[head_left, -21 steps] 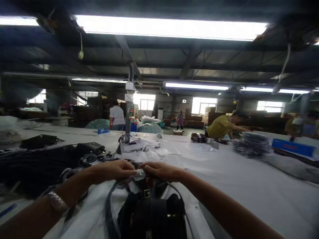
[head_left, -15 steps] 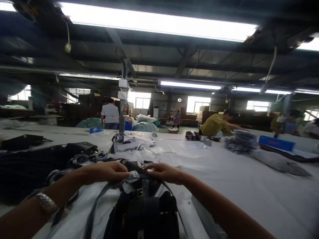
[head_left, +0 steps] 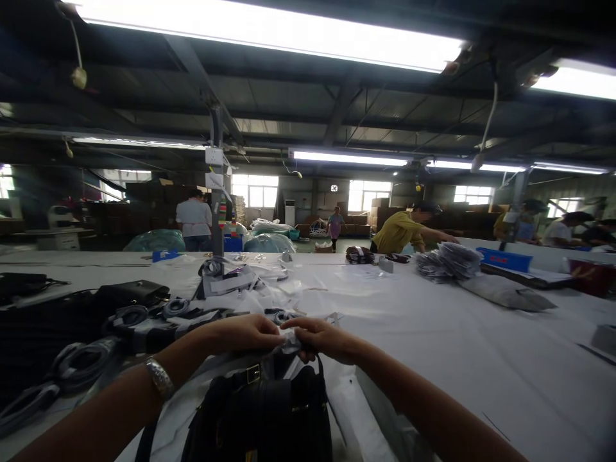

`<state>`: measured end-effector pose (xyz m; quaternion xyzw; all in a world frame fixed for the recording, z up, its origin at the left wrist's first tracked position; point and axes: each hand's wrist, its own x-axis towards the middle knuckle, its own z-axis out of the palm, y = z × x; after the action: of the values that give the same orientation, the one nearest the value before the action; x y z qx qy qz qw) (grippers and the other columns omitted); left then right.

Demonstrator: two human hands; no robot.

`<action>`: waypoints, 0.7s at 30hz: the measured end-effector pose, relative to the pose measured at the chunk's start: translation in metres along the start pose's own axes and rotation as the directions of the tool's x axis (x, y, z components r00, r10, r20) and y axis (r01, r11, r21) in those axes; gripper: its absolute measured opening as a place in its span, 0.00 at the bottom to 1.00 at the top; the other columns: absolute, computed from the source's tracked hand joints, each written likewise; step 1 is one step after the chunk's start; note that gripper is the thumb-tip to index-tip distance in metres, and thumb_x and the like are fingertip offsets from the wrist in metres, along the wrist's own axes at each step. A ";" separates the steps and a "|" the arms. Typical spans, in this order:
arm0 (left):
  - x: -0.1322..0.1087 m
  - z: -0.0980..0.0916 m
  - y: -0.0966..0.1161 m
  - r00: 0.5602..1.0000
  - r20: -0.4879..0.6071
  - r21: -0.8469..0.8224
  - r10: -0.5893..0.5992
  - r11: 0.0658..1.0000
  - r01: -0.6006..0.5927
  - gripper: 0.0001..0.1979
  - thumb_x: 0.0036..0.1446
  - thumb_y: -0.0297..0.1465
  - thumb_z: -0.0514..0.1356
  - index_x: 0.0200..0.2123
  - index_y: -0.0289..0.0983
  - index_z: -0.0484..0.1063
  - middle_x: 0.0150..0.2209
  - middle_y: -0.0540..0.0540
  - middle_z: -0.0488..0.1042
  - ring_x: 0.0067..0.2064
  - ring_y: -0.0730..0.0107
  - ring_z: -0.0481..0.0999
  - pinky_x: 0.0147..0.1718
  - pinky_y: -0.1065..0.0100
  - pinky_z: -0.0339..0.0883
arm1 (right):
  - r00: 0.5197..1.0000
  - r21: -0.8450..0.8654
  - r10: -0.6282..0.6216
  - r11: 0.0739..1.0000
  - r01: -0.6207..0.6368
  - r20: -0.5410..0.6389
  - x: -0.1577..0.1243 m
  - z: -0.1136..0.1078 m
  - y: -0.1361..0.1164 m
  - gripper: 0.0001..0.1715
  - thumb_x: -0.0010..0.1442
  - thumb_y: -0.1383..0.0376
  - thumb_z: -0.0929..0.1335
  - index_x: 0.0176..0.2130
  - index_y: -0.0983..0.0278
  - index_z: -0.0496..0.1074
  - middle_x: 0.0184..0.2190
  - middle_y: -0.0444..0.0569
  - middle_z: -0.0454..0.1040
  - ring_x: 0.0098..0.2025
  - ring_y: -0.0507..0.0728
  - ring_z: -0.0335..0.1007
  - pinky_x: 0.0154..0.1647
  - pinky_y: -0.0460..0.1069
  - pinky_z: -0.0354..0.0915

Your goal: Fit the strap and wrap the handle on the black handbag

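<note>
A black bag (head_left: 260,410) with a gold-coloured buckle stands upright close in front of me. Just above its top, my left hand (head_left: 248,335) and my right hand (head_left: 330,339) meet with fingertips nearly touching. Both pinch a small crumpled piece of white wrapping (head_left: 290,341), thin like tissue or plastic. A dark strap runs down from beneath my right hand to the bag; whether the wrapping goes round it I cannot tell. The fingertips partly cover the wrapping.
Coiled straps (head_left: 86,359) and black bags (head_left: 132,292) lie to the left on the white table (head_left: 433,359). Loose wrapping litters the area by the post (head_left: 217,192). Across the table, a person in a yellow top (head_left: 397,231) reaches to a stack of grey packets (head_left: 447,260) near a blue box (head_left: 503,258).
My hands have come closer together on the wrapping, the left one shifting right. The view has turned a little to the right, and the scene has slid left in it.
</note>
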<state>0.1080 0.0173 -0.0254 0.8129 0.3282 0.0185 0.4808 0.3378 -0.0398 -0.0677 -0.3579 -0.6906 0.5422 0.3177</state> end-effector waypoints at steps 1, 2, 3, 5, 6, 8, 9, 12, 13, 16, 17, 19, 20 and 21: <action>0.005 0.002 0.003 1.000 0.012 -0.002 0.008 1.000 -0.008 0.27 0.50 0.57 0.64 0.33 0.37 0.77 0.26 0.52 0.70 0.27 0.72 0.63 0.28 0.70 0.58 | 0.999 0.003 -0.019 1.000 0.020 -0.031 0.001 0.001 0.002 0.42 0.59 0.40 0.69 0.59 0.65 0.66 0.25 0.42 0.70 0.26 0.50 0.67 0.29 0.45 0.61; 0.009 0.005 0.006 1.000 0.023 -0.002 0.018 1.000 -0.018 0.27 0.49 0.57 0.64 0.33 0.37 0.77 0.26 0.52 0.70 0.27 0.72 0.64 0.28 0.70 0.58 | 0.998 0.003 -0.034 0.999 0.034 -0.058 0.001 0.002 0.004 0.41 0.58 0.39 0.69 0.58 0.65 0.67 0.25 0.42 0.70 0.26 0.49 0.66 0.27 0.44 0.60; 0.013 0.007 0.009 0.999 0.031 -0.001 0.029 1.000 -0.029 0.27 0.49 0.57 0.64 0.33 0.37 0.77 0.25 0.51 0.70 0.27 0.72 0.64 0.28 0.70 0.59 | 0.996 0.002 -0.044 0.999 0.044 -0.078 0.002 0.004 0.005 0.41 0.59 0.38 0.68 0.57 0.65 0.67 0.26 0.43 0.70 0.25 0.49 0.65 0.26 0.44 0.59; 0.019 0.011 0.015 0.999 0.030 0.006 0.042 0.999 -0.043 0.26 0.50 0.56 0.64 0.32 0.36 0.77 0.25 0.51 0.70 0.27 0.72 0.64 0.28 0.70 0.59 | 0.994 0.012 -0.050 0.999 0.051 -0.102 0.001 0.006 0.006 0.41 0.61 0.36 0.63 0.55 0.65 0.68 0.27 0.44 0.72 0.25 0.50 0.65 0.26 0.45 0.59; 0.020 0.012 0.016 0.999 0.025 0.010 0.040 0.999 -0.041 0.26 0.50 0.56 0.64 0.31 0.36 0.77 0.25 0.51 0.70 0.27 0.72 0.64 0.29 0.70 0.58 | 0.993 0.014 -0.051 0.999 0.052 -0.104 -0.001 0.006 0.006 0.40 0.62 0.36 0.62 0.54 0.65 0.69 0.28 0.45 0.72 0.26 0.50 0.66 0.27 0.45 0.60; 0.019 0.009 0.018 1.000 0.014 0.014 0.019 1.000 -0.020 0.26 0.51 0.56 0.63 0.33 0.37 0.77 0.26 0.52 0.69 0.27 0.72 0.63 0.28 0.69 0.58 | 0.994 0.014 -0.047 0.999 0.048 -0.102 -0.007 0.003 0.007 0.36 0.62 0.39 0.64 0.49 0.67 0.72 0.28 0.45 0.71 0.27 0.50 0.66 0.30 0.46 0.62; 0.016 0.007 0.016 1.000 0.016 0.011 0.003 1.000 -0.004 0.27 0.52 0.58 0.62 0.34 0.38 0.77 0.26 0.52 0.69 0.27 0.71 0.63 0.28 0.69 0.58 | 0.993 0.016 -0.046 0.999 0.048 -0.105 -0.010 0.000 0.008 0.33 0.61 0.41 0.68 0.46 0.67 0.73 0.28 0.45 0.71 0.28 0.50 0.66 0.32 0.46 0.62; 0.000 -0.004 0.007 0.999 0.016 0.012 -0.033 0.999 0.033 0.29 0.55 0.60 0.56 0.37 0.39 0.76 0.27 0.52 0.69 0.28 0.70 0.63 0.30 0.69 0.58 | 0.988 0.049 -0.052 0.997 0.060 -0.147 -0.020 -0.009 0.013 0.28 0.58 0.46 0.73 0.39 0.68 0.74 0.29 0.44 0.71 0.30 0.50 0.65 0.34 0.46 0.62; -0.006 -0.008 0.002 0.999 0.009 0.017 -0.040 0.999 0.040 0.28 0.55 0.59 0.57 0.36 0.39 0.76 0.27 0.52 0.68 0.28 0.70 0.62 0.30 0.69 0.58 | 0.985 0.068 -0.054 0.996 0.065 -0.164 -0.023 -0.012 0.015 0.28 0.58 0.45 0.72 0.39 0.68 0.74 0.29 0.44 0.71 0.31 0.50 0.66 0.36 0.47 0.62; -0.027 -0.017 -0.015 0.999 -0.030 0.017 -0.045 0.999 0.046 0.25 0.53 0.55 0.63 0.32 0.37 0.75 0.26 0.53 0.64 0.28 0.72 0.58 0.29 0.71 0.54 | 0.982 0.096 -0.039 0.994 0.057 -0.184 -0.031 -0.019 0.022 0.28 0.57 0.45 0.73 0.38 0.68 0.73 0.32 0.46 0.72 0.35 0.52 0.68 0.42 0.50 0.64; -0.032 -0.020 -0.021 0.998 -0.043 0.007 -0.041 0.999 0.041 0.24 0.52 0.54 0.64 0.32 0.37 0.74 0.26 0.53 0.63 0.28 0.73 0.57 0.28 0.71 0.54 | 0.983 0.097 -0.025 0.994 0.044 -0.182 -0.033 -0.021 0.025 0.28 0.55 0.46 0.74 0.39 0.68 0.74 0.33 0.47 0.73 0.36 0.52 0.68 0.44 0.50 0.64; -0.040 -0.022 -0.029 0.998 -0.067 -0.022 -0.021 1.000 0.020 0.24 0.54 0.54 0.63 0.34 0.37 0.74 0.27 0.53 0.63 0.29 0.73 0.58 0.28 0.71 0.54 | 0.984 0.093 0.002 0.996 0.015 -0.180 -0.037 -0.025 0.030 0.28 0.52 0.47 0.76 0.38 0.69 0.75 0.33 0.47 0.73 0.36 0.53 0.68 0.44 0.50 0.63; -0.043 -0.023 -0.032 0.997 -0.072 -0.036 -0.009 0.999 0.006 0.23 0.55 0.53 0.63 0.34 0.37 0.74 0.28 0.53 0.64 0.29 0.72 0.59 0.29 0.72 0.55 | 0.983 0.089 0.012 0.996 0.005 -0.185 -0.038 -0.026 0.033 0.28 0.51 0.48 0.77 0.37 0.69 0.76 0.32 0.46 0.73 0.36 0.52 0.68 0.44 0.50 0.63; -0.045 -0.023 -0.034 0.998 -0.069 -0.047 0.003 0.999 -0.006 0.23 0.55 0.53 0.63 0.36 0.37 0.74 0.29 0.52 0.65 0.30 0.72 0.60 0.29 0.72 0.56 | 0.980 0.086 0.017 0.996 0.000 -0.196 -0.039 -0.027 0.035 0.27 0.50 0.48 0.77 0.37 0.69 0.77 0.31 0.46 0.73 0.35 0.52 0.67 0.44 0.50 0.62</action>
<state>0.0473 0.0210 -0.0270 0.8009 0.3423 0.0552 0.4882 0.3867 -0.0529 -0.0986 -0.3986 -0.6303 0.5347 0.3973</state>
